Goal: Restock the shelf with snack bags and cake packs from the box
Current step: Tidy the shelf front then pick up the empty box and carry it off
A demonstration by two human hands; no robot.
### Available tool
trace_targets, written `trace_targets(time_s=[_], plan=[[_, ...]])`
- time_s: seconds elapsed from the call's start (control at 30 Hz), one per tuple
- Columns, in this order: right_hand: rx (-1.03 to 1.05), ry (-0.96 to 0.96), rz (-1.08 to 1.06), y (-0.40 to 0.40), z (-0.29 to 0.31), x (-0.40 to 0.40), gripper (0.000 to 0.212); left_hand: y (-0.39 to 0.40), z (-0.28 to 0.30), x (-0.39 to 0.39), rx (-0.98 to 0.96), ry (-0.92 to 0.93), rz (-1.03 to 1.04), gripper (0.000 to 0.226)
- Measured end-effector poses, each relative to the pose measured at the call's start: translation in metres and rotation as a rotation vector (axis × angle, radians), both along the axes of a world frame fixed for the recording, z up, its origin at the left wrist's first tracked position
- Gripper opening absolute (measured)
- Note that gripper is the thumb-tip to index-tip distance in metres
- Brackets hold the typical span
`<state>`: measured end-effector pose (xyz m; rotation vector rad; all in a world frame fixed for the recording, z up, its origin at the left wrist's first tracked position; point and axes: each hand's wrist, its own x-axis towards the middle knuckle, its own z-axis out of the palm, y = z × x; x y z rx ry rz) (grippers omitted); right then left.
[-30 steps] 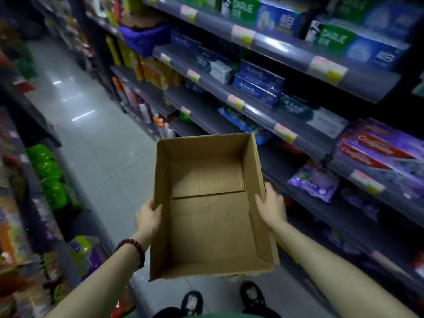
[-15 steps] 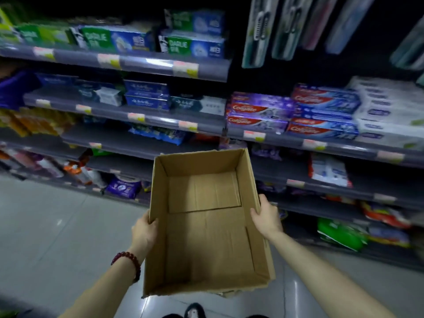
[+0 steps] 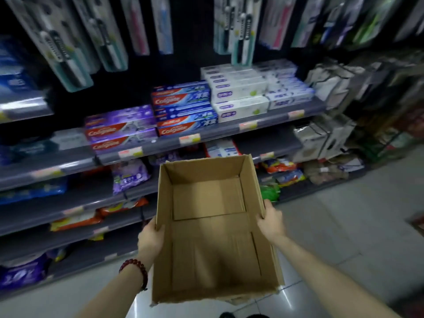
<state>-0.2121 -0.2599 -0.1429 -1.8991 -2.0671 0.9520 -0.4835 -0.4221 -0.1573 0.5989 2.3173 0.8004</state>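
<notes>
Dim aisle, grey shelves [image 3: 146,146] stacked with glossy toothpaste cartons [image 3: 183,111] — soft snack bags [image 3: 75,220] lower down. Left hand [image 3: 150,237] clamped on the cardboard box [image 3: 213,244] at its left wall; box itself empty, held level over the floor. Right hand [image 3: 270,220] closed on the right rim. Best carried flat, gripped low — thin corrugated walls probably flexed easily.

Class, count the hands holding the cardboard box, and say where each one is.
2. The left hand grips the left wall of the cardboard box, and the right hand grips its right wall. None seems hidden.
</notes>
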Motion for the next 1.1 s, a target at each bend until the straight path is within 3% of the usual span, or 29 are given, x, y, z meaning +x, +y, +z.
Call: trace_targets(time_s=[0.27, 0.47, 0.67, 0.97, 1.1], plan=[[0.034, 0.071, -0.271, 0.040, 0.012, 0.105, 0.033, 0.127, 0.004, 0.069, 0.006, 0.058, -0.305, 0.033], [0.037, 0.009, -0.494, 0.058, 0.016, 0.166, 0.036, 0.209, 0.008, 0.125, 0.036, 0.075, -0.516, 0.030], [0.038, -0.027, -0.695, 0.075, 0.017, 0.212, 0.043, 0.287, 0.002, 0.179, 0.055, 0.100, -0.722, 0.027], [0.115, -0.003, -1.034, 0.099, 0.033, 0.264, 0.022, 0.424, 0.005, 0.265, 0.100, 0.108, -1.118, 0.028], [0.182, -0.059, -1.155, 0.104, 0.044, 0.285, 0.023, 0.468, 0.007, 0.311, 0.157, 0.018, -1.227, 0.029]])
